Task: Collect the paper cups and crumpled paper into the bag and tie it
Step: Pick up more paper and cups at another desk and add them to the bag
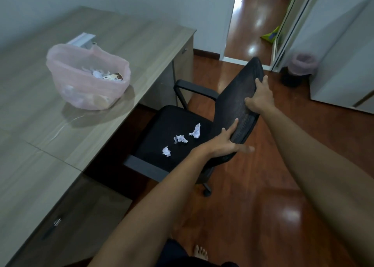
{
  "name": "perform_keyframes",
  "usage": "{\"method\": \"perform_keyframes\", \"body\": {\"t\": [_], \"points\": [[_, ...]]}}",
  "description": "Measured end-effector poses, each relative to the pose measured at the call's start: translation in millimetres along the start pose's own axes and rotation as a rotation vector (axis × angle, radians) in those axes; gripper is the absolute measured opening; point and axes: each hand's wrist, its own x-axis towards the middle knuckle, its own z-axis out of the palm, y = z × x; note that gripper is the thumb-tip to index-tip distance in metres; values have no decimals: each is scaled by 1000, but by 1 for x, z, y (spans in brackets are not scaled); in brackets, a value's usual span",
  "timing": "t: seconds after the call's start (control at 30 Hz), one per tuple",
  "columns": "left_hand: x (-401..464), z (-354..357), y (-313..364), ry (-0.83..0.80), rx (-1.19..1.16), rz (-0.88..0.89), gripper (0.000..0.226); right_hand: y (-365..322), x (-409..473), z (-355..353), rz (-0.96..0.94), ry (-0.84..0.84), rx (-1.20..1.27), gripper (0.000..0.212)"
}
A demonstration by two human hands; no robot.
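Both hands are on the black chair's backrest (238, 104): the left hand (224, 143) lies against its near edge with fingers straight and spread, and the right hand (258, 98) grips its far edge, fingers curled behind the mesh. Three pieces of crumpled paper (180, 138) lie loose on the chair seat (162, 129), just left of the left hand, which is the nearer of the two. They form a short row running from near-left to far-right across the seat; each scrap is too irregular to give a direction of its own. Farther left, the pink bag (87, 78) stands open-mouthed on the bench (131, 36), already holding paper and what look like cups. Reaching the scraps likely means a short move left and down.
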Motion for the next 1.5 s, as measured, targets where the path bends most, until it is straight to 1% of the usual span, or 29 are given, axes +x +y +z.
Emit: {"method": "perform_keyframes", "body": {"t": [0.07,0.1,0.17,0.23,0.33,0.43,0.5,0.63,0.7,0.77,0.9,1.0,1.07,1.13,1.2,1.23,1.3,1.33,1.37,1.43,1.5], "points": [[1,-6,-2,-3,-66,31,115,0,1,-2,20,-43,-44,86],[-1,-11,-3,21,-121,40,112,-3,1,-3,37,-51,-90,87],[-4,-28,-7,111,-205,31,105,-13,3,-3,43,-12,-204,85],[-8,-49,-13,210,-194,24,101,-31,6,0,-26,21,-240,79],[-15,-85,-22,339,-130,16,95,-70,12,16,-100,-16,-169,70],[-27,-131,-33,490,-52,-28,84,-115,15,40,-160,-54,-100,72],[-39,-167,-45,613,7,-50,80,-146,17,60,-214,-87,-37,72],[-60,-248,-80,877,83,-80,59,-213,28,109,-279,-195,46,73],[-74,-289,-95,1018,135,-107,56,-249,36,138,-300,-244,89,67],[-89,-328,-110,1185,200,-124,56,-284,45,168,-278,-286,125,67],[-116,-401,-135,1521,280,-162,59,-343,66,222,-157,-371,198,73],[-127,-462,-145,1694,308,-157,64,-378,89,254,-40,-374,282,78],[-132,-500,-150,1764,326,-150,66,-394,102,272,23,-357,305,78],[-131,-537,-151,1783,331,-169,69,-407,116,288,80,-336,316,77],[-126,-573,-151,1717,334,-243,71,-416,125,299,133,-334,339,72],[-124,-589,-150,1636,338,-311,73,-419,129,304,137,-325,330,66],[-119,-619,-149,1413,350,-481,72,-421,134,311,90,-281,266,43],[-118,-629,-150,1317,360,-542,66,-420,134,312,65,-262,236,31],[-115,-639,-150,1254,370,-563,56,-419,133,312,60,-239,225,21],[-110,-651,-148,1234,392,-484,37,-417,125,308,105,-227,291,7],[-103,-655,-139,1285,395,-320,26,-409,110,304,196,-309,453,15]]}}
